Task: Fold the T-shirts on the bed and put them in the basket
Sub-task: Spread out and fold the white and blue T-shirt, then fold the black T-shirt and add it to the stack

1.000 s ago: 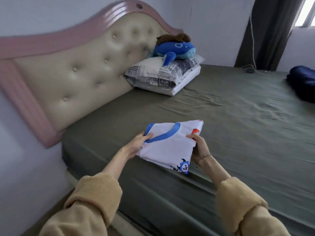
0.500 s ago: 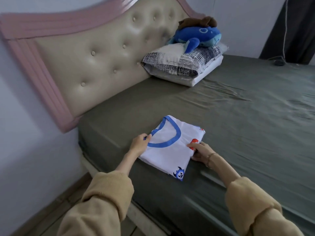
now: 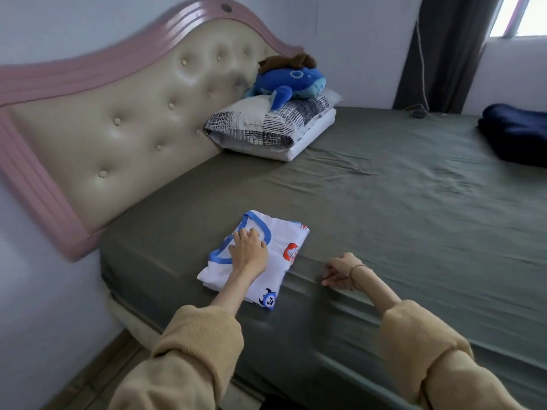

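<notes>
A folded white T-shirt [image 3: 284, 247] with a blue collar and small printed figures lies near the front left corner of the bed [image 3: 384, 217], which has a grey-green sheet. My left hand [image 3: 250, 250] lies flat on top of the shirt, fingers spread over the collar. My right hand [image 3: 340, 270] rests on the sheet to the right of the shirt, apart from it, fingers loosely bent and holding nothing. No basket is in view.
A padded headboard [image 3: 124, 119] with a pink frame stands at the left. Stacked pillows [image 3: 272, 128] with a blue plush toy [image 3: 290, 81] sit by it. A dark blue bundle [image 3: 515, 134] lies at the far right. A dark curtain [image 3: 441, 51] hangs behind the bed.
Both hands let go of the shirt's edges. My left hand moved onto the top of the shirt and my right hand drew away to the right onto the sheet.
</notes>
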Available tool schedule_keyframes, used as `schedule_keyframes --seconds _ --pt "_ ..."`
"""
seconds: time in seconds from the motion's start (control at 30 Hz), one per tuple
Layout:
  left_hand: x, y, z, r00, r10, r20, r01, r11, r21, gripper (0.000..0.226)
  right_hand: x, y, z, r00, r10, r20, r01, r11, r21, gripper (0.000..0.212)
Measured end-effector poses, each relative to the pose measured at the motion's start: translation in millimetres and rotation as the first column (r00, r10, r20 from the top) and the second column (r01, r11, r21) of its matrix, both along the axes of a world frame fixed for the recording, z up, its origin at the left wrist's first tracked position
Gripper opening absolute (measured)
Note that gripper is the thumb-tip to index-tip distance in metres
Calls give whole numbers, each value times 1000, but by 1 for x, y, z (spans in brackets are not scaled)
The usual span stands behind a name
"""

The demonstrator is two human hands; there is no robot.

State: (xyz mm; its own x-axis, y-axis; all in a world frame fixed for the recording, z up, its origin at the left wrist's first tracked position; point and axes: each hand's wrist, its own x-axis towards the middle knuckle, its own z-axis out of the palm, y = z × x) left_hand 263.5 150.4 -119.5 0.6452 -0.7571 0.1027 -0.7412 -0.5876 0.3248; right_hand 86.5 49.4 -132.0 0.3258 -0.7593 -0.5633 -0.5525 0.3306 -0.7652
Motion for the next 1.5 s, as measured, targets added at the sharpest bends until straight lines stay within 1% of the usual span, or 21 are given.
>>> schedule_keyframes --seconds 0.1,0.2,0.4,0.5,0.63,0.7,0.73,0.8,0.9,0.97,1.03,1.07,1.1,1.13,1.17,1.23,1.27,1.3,1.4,1.43,1.5 --pt "-58 -31 10 984 -156 -91 154 988 -29 31 -53 -14 8 1000 -26 11 26 998 -53 8" --pt "-123 -65 12 938 -287 -196 284 958 -41 31 -113 -32 15 994 -100 39 101 994 -47 7" --pt "-292 -137 17 779 -497 -383 509 857 -77 32 -281 -57 33 953 -296 66 301 950 -80 15" --pt "-374 -161 16 685 -553 -474 583 807 -99 33 -364 -58 39 920 -388 51 391 915 -101 21" --pt "-476 -178 12 557 -601 -574 657 741 -139 32 -469 -58 39 854 -520 -11 511 842 -172 21" --pt "-528 -184 7 485 -598 -638 690 710 -142 32 -520 -56 39 800 -598 -38 575 783 -236 19" --pt "-540 -185 4 452 -580 -678 692 708 -143 34 -533 -55 38 778 -628 -40 595 755 -277 19" --pt "-574 -195 -8 380 -551 -743 683 709 -177 40 -571 -51 41 700 -713 -31 653 658 -375 17" --pt "-616 -199 -8 314 -523 -792 685 703 -193 12 -618 -43 50 580 -810 -85 654 526 -544 12" --pt "-637 -197 -3 280 -538 -795 699 682 -215 12 -638 -36 56 491 -856 -164 553 451 -700 21" --pt "-657 -197 -2 241 -550 -800 718 655 -234 14 -655 -28 62 345 -906 -245 391 376 -840 38" --pt "-664 -197 -2 226 -557 -799 731 639 -239 15 -662 -26 62 269 -924 -271 357 357 -863 47" --pt "-669 -197 -1 218 -564 -796 737 630 -244 15 -669 -24 63 221 -930 -292 384 359 -851 56" --pt "-674 -197 1 209 -566 -797 738 626 -251 15 -675 -22 63 197 -932 -303 446 361 -819 61" --pt "-679 -196 1 201 -570 -797 740 621 -257 15 -682 -19 61 194 -924 -330 493 382 -781 56" --pt "-683 -196 2 194 -579 -792 739 617 -270 17 -687 -20 56 237 -905 -353 496 425 -757 36" --pt "-684 -196 3 189 -582 -791 739 614 -276 18 -687 -21 51 272 -903 -333 482 428 -765 35" --pt "-684 -195 5 185 -590 -786 739 611 -284 20 -685 -22 51 331 -905 -268 495 408 -767 39" --pt "-683 -193 20 170 -604 -779 721 614 -319 23 -668 -28 64 523 -846 97 653 325 -684 44" --pt "-681 -192 26 150 -607 -780 706 618 -345 26 -659 -29 71 557 -805 204 702 325 -633 43" --pt "-674 -191 40 107 -608 -787 664 632 -399 31 -640 -35 84 604 -731 318 745 377 -551 42"
